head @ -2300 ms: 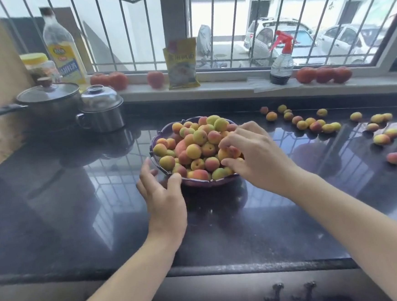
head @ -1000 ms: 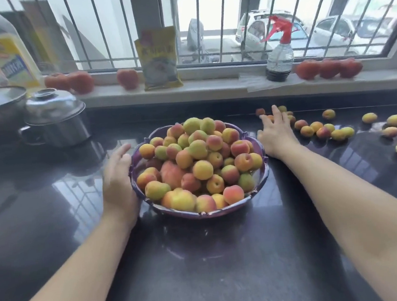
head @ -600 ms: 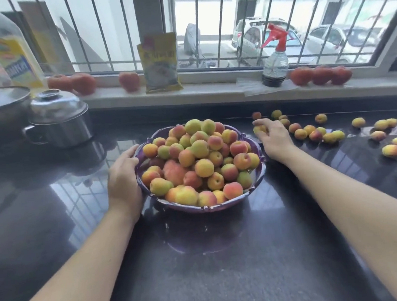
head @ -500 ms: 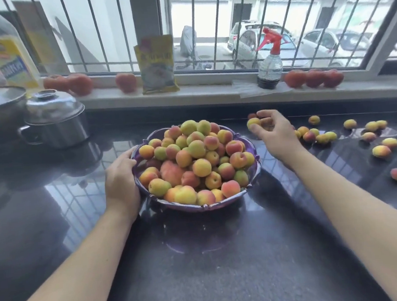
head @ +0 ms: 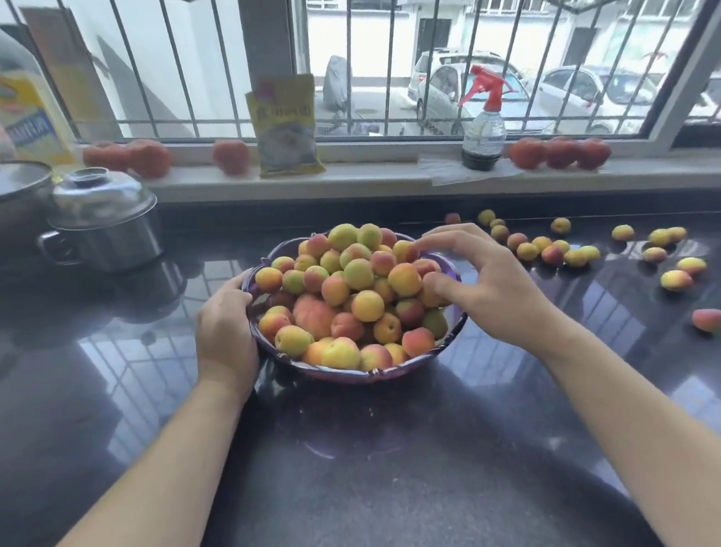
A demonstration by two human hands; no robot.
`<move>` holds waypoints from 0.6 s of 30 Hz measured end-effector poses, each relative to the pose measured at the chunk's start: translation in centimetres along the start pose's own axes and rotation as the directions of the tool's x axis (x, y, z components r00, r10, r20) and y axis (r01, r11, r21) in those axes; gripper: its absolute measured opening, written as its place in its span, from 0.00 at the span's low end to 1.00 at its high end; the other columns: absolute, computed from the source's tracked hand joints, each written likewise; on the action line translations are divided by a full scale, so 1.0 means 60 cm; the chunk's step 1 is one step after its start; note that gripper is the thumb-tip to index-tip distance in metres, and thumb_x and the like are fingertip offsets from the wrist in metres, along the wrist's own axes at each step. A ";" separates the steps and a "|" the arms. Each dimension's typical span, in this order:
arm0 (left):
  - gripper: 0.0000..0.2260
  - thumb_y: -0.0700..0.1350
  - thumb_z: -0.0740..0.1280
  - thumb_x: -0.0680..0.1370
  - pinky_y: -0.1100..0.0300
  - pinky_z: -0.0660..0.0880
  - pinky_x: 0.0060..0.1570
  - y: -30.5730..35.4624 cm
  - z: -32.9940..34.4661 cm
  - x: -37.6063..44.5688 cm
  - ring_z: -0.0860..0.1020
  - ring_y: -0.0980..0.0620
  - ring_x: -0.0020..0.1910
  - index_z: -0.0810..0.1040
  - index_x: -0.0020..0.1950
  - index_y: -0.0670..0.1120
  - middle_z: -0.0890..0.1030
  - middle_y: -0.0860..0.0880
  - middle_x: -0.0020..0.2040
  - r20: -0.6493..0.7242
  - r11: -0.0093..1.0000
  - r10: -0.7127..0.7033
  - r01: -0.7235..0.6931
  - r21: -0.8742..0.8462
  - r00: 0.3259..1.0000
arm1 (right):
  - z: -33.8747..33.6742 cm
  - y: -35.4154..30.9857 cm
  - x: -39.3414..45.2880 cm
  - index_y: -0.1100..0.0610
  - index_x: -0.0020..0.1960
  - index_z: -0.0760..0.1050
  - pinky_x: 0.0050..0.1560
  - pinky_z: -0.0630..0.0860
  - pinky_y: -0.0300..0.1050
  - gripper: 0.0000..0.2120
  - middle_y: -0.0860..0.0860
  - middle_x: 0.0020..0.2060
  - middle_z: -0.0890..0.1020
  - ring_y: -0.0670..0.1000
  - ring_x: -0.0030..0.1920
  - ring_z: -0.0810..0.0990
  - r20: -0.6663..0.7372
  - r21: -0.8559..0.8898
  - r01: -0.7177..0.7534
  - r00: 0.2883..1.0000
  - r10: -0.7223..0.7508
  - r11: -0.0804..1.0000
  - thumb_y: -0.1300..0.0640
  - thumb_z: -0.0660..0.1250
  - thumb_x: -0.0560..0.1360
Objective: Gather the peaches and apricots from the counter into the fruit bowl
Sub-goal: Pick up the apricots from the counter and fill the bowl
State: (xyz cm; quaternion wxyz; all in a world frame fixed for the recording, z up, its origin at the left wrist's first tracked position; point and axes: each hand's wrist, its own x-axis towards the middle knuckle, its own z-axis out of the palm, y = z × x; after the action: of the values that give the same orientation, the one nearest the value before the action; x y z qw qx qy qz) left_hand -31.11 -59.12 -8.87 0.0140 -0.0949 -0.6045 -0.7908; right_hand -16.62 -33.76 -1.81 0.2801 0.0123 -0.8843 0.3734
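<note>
Two hands at work, both at the bowl. Right hand (head: 486, 282) hovers over the right side of the heap, fingers spread and loosely bent, thumb tip touching fruit near the rim — whether it has let go of a piece or pinches one, can't tell; nothing is clearly enclosed. Left hand (head: 225, 327) curls against the fruit bowl (head: 345, 371) at its left rim, gripping the edge, prob. to steady it.

Bowl sits mid-desk, purple, scalloped rim, heaped above the brim w/ small round fruit in yellow, orange and red blush; one larger peach (head: 314, 315) sits low in the pile. More loose apricots (head: 555, 249) lie scattered on the dark glossy desk (head: 367, 488) to the right, a few well apart toward the far right edge, incl. a reddish one (head: 709, 319) nearest the person.

Handling, as a judgement: fruit is light, soft-skinned, bruises easily, rolls freely on the slick stone — best taken several at a time in a cupped palm, set down gently, not dropped. The heap looks near its limit; pieces added at the rim could tumble off.
</note>
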 end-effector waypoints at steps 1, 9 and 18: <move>0.19 0.44 0.59 0.73 0.43 0.81 0.58 -0.001 0.000 0.000 0.85 0.35 0.58 0.90 0.51 0.49 0.89 0.42 0.52 -0.003 1.000 -0.002 0.002 0.000 1.000 | -0.005 0.009 0.004 0.54 0.59 0.82 0.63 0.70 0.33 0.14 0.47 0.57 0.79 0.42 0.61 0.77 -0.035 0.009 -0.026 0.999 0.026 1.000 0.64 0.72 0.76; 0.19 0.45 0.59 0.74 0.40 0.79 0.60 -0.010 -0.002 0.004 0.84 0.37 0.60 0.90 0.51 0.52 0.89 0.45 0.53 0.002 0.998 0.050 -0.050 0.042 0.999 | -0.034 0.238 0.027 0.55 0.74 0.67 0.77 0.53 0.60 0.24 0.59 0.78 0.57 0.63 0.77 0.52 -0.201 -0.638 -0.458 0.875 0.440 0.619 0.52 0.62 0.79; 0.20 0.45 0.59 0.73 0.39 0.77 0.66 -0.012 -0.004 0.008 0.84 0.40 0.60 0.91 0.49 0.58 0.89 0.49 0.52 0.004 0.995 0.072 -0.072 0.063 0.997 | -0.040 0.289 0.074 0.55 0.72 0.71 0.78 0.50 0.60 0.27 0.62 0.77 0.61 0.64 0.76 0.58 -0.274 -0.741 -0.496 0.839 0.470 0.453 0.43 0.54 0.79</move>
State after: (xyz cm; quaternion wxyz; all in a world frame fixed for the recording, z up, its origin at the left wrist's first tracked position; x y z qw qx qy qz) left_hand -31.68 -59.10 -9.51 0.0450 -0.1170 -0.6254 -0.7702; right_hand -23.22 -18.81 -9.53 0.1514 -0.3685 -0.9172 0.0091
